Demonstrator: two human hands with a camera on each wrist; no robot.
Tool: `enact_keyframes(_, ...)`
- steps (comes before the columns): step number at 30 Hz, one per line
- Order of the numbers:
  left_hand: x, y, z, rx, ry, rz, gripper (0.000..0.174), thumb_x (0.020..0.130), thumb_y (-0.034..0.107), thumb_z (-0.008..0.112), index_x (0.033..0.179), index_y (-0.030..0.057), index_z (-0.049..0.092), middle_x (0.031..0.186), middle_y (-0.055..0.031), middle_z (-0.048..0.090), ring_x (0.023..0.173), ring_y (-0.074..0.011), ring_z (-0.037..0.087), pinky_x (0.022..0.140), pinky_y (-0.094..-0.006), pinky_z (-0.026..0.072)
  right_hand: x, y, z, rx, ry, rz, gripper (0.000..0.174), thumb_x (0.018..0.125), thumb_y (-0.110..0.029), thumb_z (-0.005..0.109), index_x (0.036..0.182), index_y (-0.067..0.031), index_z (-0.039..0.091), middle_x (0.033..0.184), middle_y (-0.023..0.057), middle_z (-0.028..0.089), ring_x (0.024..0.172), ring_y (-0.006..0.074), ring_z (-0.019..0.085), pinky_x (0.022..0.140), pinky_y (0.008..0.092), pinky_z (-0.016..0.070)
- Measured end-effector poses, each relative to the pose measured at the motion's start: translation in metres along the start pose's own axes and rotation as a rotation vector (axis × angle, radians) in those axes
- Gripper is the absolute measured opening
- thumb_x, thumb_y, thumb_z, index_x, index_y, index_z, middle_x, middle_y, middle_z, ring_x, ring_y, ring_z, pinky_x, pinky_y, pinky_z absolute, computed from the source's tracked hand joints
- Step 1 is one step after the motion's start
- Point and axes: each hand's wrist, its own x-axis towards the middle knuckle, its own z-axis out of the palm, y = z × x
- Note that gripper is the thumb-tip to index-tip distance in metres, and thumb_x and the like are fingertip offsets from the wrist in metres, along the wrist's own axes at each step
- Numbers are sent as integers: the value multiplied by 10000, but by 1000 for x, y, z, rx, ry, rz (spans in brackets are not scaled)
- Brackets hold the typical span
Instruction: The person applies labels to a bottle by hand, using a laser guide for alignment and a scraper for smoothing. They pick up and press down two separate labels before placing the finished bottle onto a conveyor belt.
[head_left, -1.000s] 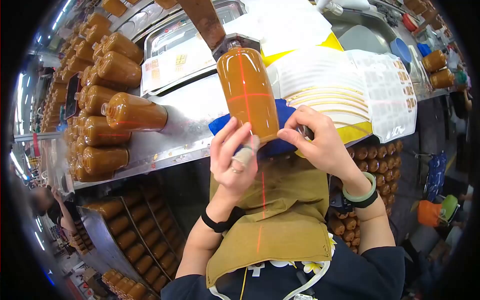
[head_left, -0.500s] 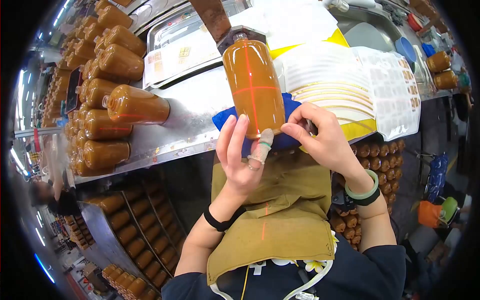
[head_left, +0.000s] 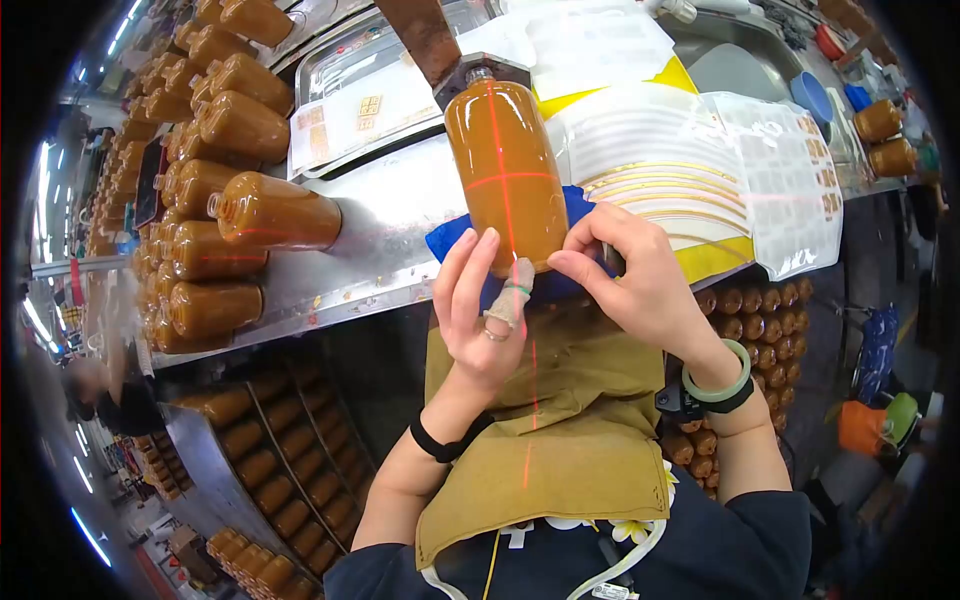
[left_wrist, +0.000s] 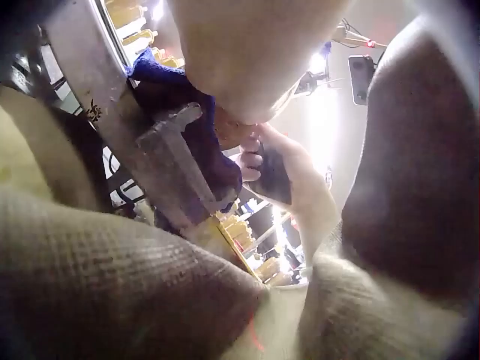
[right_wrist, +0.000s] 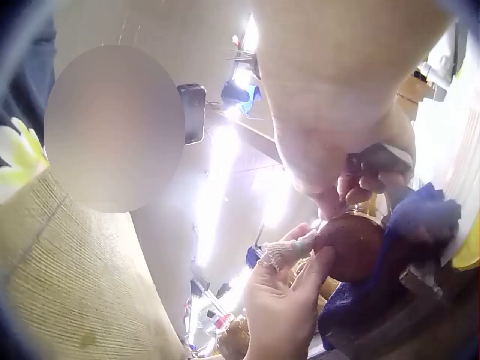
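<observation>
In the head view a glossy brown bottle (head_left: 506, 175) lies with its neck toward a metal bracket and its base toward the person, over a blue cloth (head_left: 441, 238). Red laser lines cross it. The left hand (head_left: 480, 315) touches the base end, index and middle fingers extended, a wrapped finger at the bottom edge. At the base's right edge is the right hand (head_left: 630, 275), thumb and index finger close together, with a small dark object partly hidden in the palm. The right wrist view shows the round base (right_wrist: 352, 247) between both hands. Whether the right fingertips pinch anything is unclear.
Rows of brown bottles (head_left: 215, 250) stand and lie at the left, one bottle (head_left: 280, 212) nearer. Gold-edged strips (head_left: 660, 190) and a printed sheet (head_left: 790, 190) lie at the right. Behind is a metal tray (head_left: 335, 75) with paper; bottle racks (head_left: 270, 470) stand below.
The left hand has moved closer to the base, its wrapped finger shifting along the bottom edge. The right thumb and index finger have moved slightly left. The view has shifted a little.
</observation>
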Motion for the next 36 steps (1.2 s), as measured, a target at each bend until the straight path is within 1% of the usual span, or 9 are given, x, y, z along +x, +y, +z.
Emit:
enact_keyframes(3, 1, -2, -1, -51, -48, -9, 142, 829, -104, 743, 935, -18, 704, 1232, -180, 715, 1150, -392, 682, 946, -442, 574, 1, -2, -1, -38, 8, -22, 159, 905, -108, 777, 886, 1, 662, 808, 62, 612, 673, 162, 512, 629, 309, 411)
enact_keyframes(5, 1, -10, 0, -77, -18, 44, 158, 821, -103, 756, 946, -17, 712, 1201, -178, 733, 1111, -395, 701, 911, -436, 589, 3, -5, -8, -55, 29, 118, 155, 920, -132, 737, 933, 13, 681, 874, 163, 685, 836, 334, 659, 777, 406, 512)
enact_keyframes(10, -11, -7, 1, -96, 22, -119, 263, 817, -153, 749, 1044, -22, 766, 1171, -191, 737, 1089, -376, 714, 917, -433, 597, -4, 5, 2, 276, 32, 310, 199, 1001, -180, 672, 1027, 11, 623, 896, 106, 655, 860, 174, 600, 815, 332, 499)
enact_keyframes(14, -12, -8, 2, -96, 20, -109, 255, 819, -142, 758, 1045, -24, 765, 1180, -197, 733, 1086, -383, 713, 918, -437, 597, -3, 2, 19, 265, 43, 328, 328, 899, -242, 803, 976, -11, 583, 878, 91, 608, 810, 191, 576, 773, 337, 492)
enact_keyframes(21, -12, -5, 2, -113, 26, -164, 263, 833, -128, 763, 1062, 0, 776, 1189, -173, 740, 1120, -364, 706, 945, -426, 585, -3, 3, 23, 204, 67, 270, 337, 873, -234, 827, 986, -19, 593, 901, 68, 610, 840, 159, 570, 782, 316, 488)
enact_keyframes(23, -12, -6, 1, -118, 28, -160, 263, 834, -125, 765, 1066, -2, 777, 1194, -166, 742, 1125, -357, 706, 952, -424, 581, -3, 6, 19, 352, 7, 354, 356, 857, -240, 842, 992, -25, 592, 914, 58, 611, 858, 150, 567, 790, 314, 486)
enact_keyframes(29, -12, -4, 3, -152, 51, -187, 266, 830, -135, 760, 1072, -26, 770, 1202, -160, 745, 1142, -346, 706, 975, -416, 571, -3, 6, 20, 204, 25, 334, 333, 884, -225, 819, 1014, -12, 600, 924, 61, 621, 874, 151, 577, 812, 316, 493)
enact_keyframes(31, -10, -3, 3, -148, 54, -184, 280, 825, -140, 759, 1083, -33, 767, 1203, -159, 746, 1147, -345, 705, 977, -414, 570, -2, 12, 17, 427, 1, 440, 376, 863, -256, 842, 1011, -12, 597, 924, 58, 625, 871, 147, 578, 810, 313, 492)
enact_keyframes(36, -11, -3, 3, -145, 52, -177, 298, 819, -145, 760, 1098, -40, 765, 1198, -163, 746, 1143, -344, 705, 972, -413, 573, -4, -1, 19, 272, 35, 374, 219, 950, -185, 742, 984, -5, 624, 889, 50, 628, 843, 135, 578, 794, 304, 493)
